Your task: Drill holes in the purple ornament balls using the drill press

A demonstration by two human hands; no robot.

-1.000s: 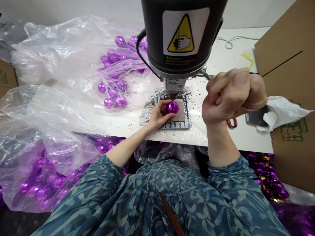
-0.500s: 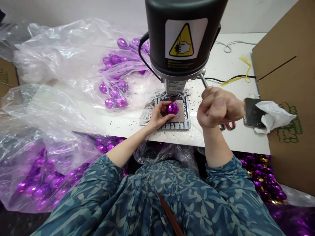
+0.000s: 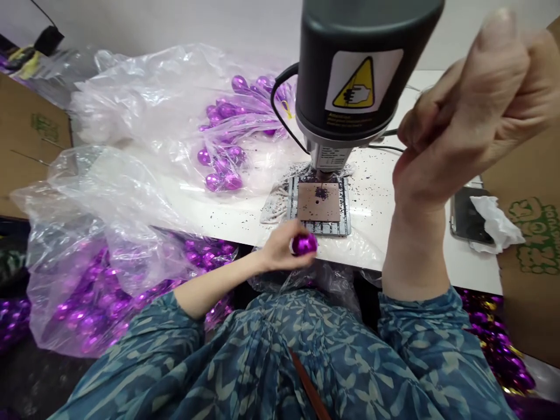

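My left hand [image 3: 282, 248] pinches a shiny purple bauble [image 3: 305, 244] in front of the table's near edge, apart from the drill press. My right hand [image 3: 464, 116] is raised at the right, closed round the drill press lever [image 3: 389, 133], most of which it hides. The black drill press head [image 3: 350, 76] bears a yellow warning sticker. Below its chuck, a brown board [image 3: 318, 204] with a dark hole lies on the grey slotted base [image 3: 345, 224], with dark shavings scattered on and around it.
Clear plastic bags [image 3: 144, 105] and several purple baubles [image 3: 225, 169] cover the left of the white table [image 3: 371, 216]. At the right lie a phone [image 3: 470, 216] and a crumpled tissue [image 3: 499, 224] beside a cardboard box [image 3: 534, 280]. More purple baubles [image 3: 96, 303] fill a bag at lower left.
My left hand has drawn the bauble off the board towards my body. My right hand has risen with the lever, and the chuck now stands clear above the bare board. The view has shifted.
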